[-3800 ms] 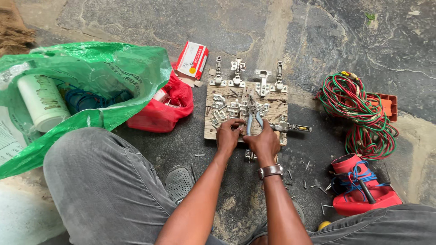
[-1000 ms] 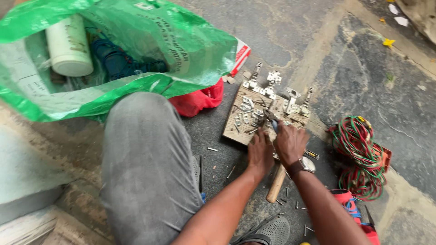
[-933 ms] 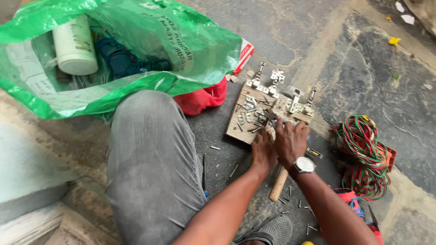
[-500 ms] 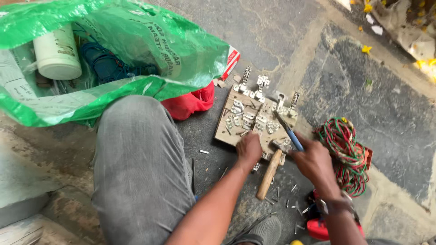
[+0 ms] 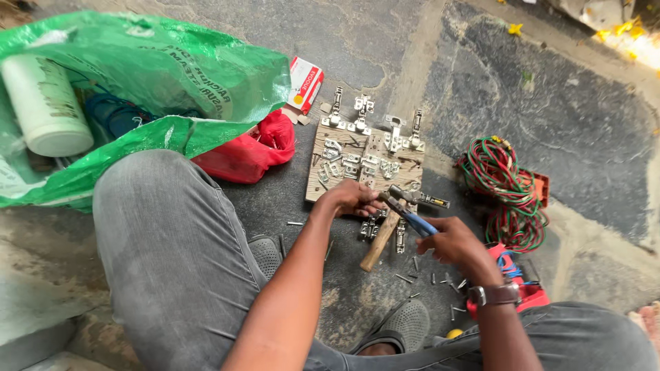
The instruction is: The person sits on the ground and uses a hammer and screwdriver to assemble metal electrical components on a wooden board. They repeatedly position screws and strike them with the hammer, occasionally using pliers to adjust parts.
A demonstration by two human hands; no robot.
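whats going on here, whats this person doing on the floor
A person sits on a stone floor over a small wooden board covered with metal hinges. The right hand holds blue-handled pliers, nose pointing toward the left hand, which rests at the board's near edge. A hammer lies beside them, with loose screws scattered around.

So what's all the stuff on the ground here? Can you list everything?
wooden board: one, brown, centre of the floor
metal hinges: many, silver, on the board
pliers: one, blue handles, in the right hand
hammer: one, wooden handle, below the board
wire coil: one, red and green, right
plastic bag: one, green, left
white bottle: one, inside the bag
small box: one, red and white, beside the bag
left hand: at the board's edge
right hand: gripping the pliers
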